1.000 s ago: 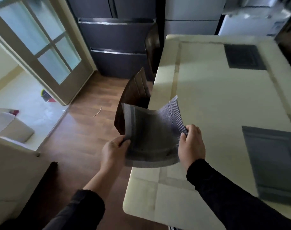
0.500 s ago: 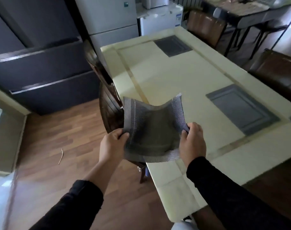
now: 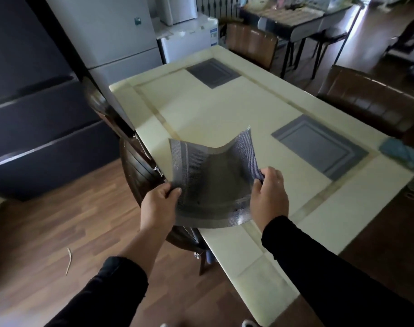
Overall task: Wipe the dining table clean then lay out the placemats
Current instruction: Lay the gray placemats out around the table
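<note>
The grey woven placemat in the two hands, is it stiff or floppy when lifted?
Probably semi-flexible: the grey woven placemat curves between the left hand and right hand, yet its far corners stand up without drooping. It seems light, since a fingertip pinch holds each edge.

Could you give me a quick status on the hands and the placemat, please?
Left hand and right hand grip held placemat, bowed above table. Two placemats already laid. Near-left spot bare.

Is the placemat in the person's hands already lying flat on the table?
No, the placemat is curled and held up above the table edge, pinched between the left hand and right hand.
</note>
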